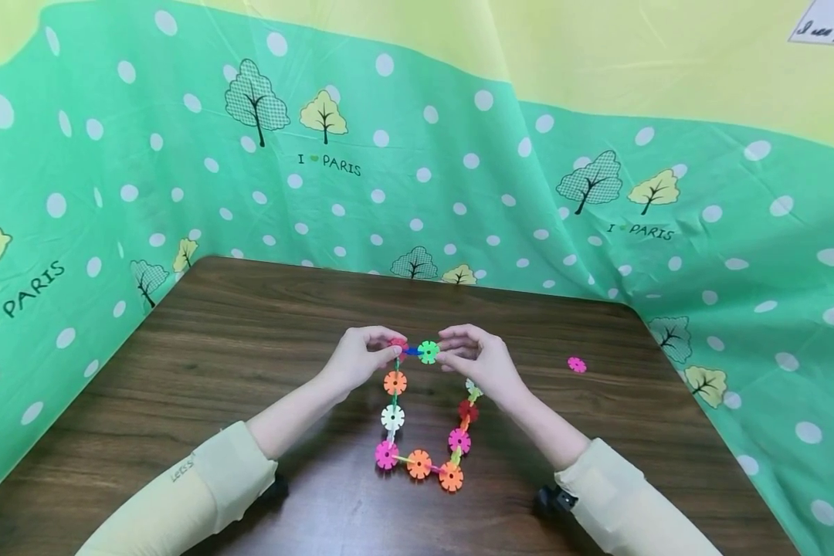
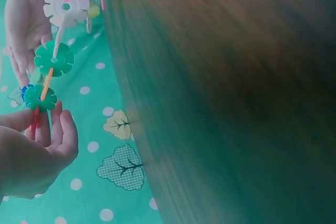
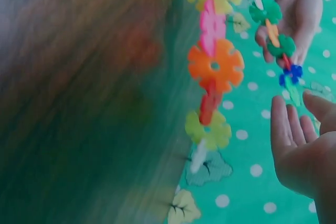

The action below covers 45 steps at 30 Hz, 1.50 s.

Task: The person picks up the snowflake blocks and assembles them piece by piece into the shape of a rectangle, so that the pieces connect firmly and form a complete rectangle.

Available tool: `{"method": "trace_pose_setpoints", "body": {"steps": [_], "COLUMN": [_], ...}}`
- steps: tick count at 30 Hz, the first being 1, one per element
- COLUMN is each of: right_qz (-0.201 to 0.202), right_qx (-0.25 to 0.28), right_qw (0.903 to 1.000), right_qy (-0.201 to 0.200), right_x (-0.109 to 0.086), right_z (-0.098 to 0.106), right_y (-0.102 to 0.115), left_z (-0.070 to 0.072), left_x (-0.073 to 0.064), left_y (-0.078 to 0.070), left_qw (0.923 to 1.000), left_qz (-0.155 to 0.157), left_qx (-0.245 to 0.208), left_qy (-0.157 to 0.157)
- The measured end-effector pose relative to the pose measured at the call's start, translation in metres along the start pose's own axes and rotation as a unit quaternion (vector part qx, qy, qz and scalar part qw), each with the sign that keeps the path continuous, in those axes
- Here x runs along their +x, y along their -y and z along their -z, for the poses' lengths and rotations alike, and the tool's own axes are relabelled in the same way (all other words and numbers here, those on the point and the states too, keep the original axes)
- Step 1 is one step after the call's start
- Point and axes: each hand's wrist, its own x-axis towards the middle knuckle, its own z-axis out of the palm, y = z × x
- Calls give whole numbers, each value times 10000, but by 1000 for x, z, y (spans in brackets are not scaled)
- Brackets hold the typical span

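Note:
A chain of interlocking plastic snowflake discs is bent into a U that opens on its far right side. At its far left corner my left hand (image 1: pixel 357 359) pinches a red disc (image 2: pixel 35 120) between thumb and fingers. A blue disc (image 1: pixel 413 351) joins it to a light green disc (image 1: pixel 428 352) at that chain end. My right hand (image 1: pixel 485 364) has its thumb and fingers spread, tips right at the green disc's edge. Below that hand lies the chain's other end, a pale disc (image 1: pixel 472 388) partly hidden by the hand. An orange disc (image 1: pixel 419 464) sits in the near side.
A loose pink disc (image 1: pixel 577 364) lies on the brown wooden table (image 1: pixel 285 301), right of my right hand. Green and yellow printed cloth (image 1: pixel 417 205) hangs behind and beside the table. Dark camera mounts (image 1: pixel 554 500) sit under both wrists.

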Motion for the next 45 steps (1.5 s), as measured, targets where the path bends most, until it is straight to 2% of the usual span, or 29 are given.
{"method": "trace_pose_setpoints", "body": {"steps": [6,10,17,20,24,27,35,40,42,45], "right_qz": [591,668,537,544,679,775,1035,1203,1167,970], "right_qx": [-1216,-1580,-2017,-2536,-3441,-3801,-4137,-4518,-4660,-4767], "right_qw": [9908,9852,9780,9657,9364,9216,9045,8840,8770,8736], "right_qy": [-71,19,-6,-91,-145,-90,72,65,74,137], "right_x": [-8,-14,-16,-19,-22,-24,-31,-35,-37,-40], "right_z": [23,40,84,103,125,140,170,190,198,209], "right_y": [18,30,1,-6,-15,-26,-58,-74,-80,-89], "left_z": [2,4,6,6,5,4,3,4,4,5], "left_x": [0,0,-2,-1,0,0,0,0,0,0], "left_y": [2,5,9,10,9,8,7,8,8,7], "left_qw": [10000,10000,9999,9998,9996,9995,9991,9993,9993,9993], "left_qz": [-3,16,69,132,169,187,233,204,204,217], "left_qx": [-9,31,128,156,199,261,361,319,309,297], "left_qy": [53,44,23,30,52,64,12,4,10,20]}}
